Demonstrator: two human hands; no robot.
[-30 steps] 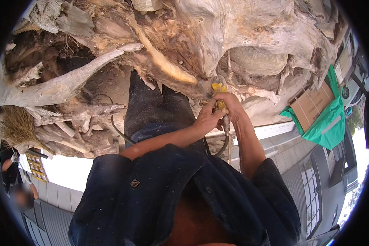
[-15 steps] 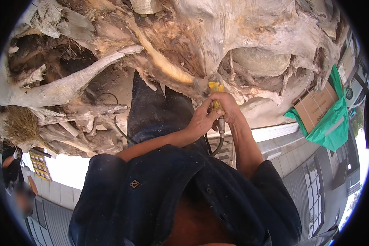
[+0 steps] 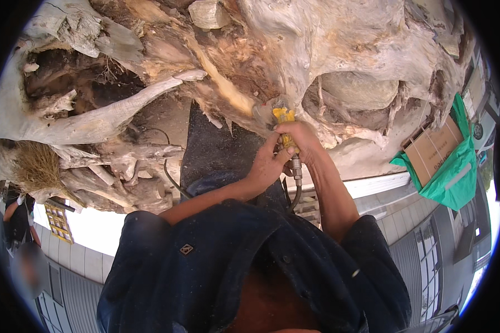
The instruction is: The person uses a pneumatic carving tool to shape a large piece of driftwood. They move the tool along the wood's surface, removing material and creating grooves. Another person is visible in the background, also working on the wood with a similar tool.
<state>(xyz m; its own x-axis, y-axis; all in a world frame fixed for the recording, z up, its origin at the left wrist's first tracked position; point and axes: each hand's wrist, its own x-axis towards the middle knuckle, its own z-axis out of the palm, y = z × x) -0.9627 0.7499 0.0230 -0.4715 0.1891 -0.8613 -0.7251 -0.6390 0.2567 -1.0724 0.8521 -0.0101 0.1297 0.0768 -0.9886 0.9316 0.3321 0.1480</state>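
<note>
Both my hands grip a yellow air grinder (image 3: 284, 115) with a metal hose fitting at its near end. My right hand (image 3: 301, 137) is wrapped over the body from the right. From the left, my left hand (image 3: 268, 166) closes round its lower part. The grinder's blurred head lies against a large, gnarled tree root (image 3: 350, 41), at the near end of a pale, freshly bared strip (image 3: 230, 91). A dark hose (image 3: 297, 195) hangs from the fitting. Fine dust and chips fly in front of my trousers.
Root arms spread left, one pale branch (image 3: 116, 114) jutting inward. A stone-like block (image 3: 210, 15) sits at the top. On the right stands a cardboard box (image 3: 433, 149) in green wrapping (image 3: 455, 183). Another person (image 3: 18, 216) is at the far left, near a yellow rack (image 3: 58, 221).
The grinder and both hands have shifted slightly left along the root, toward the pale strip. My view has moved a little too, and more dust shows. Both hands keep their grip.
</note>
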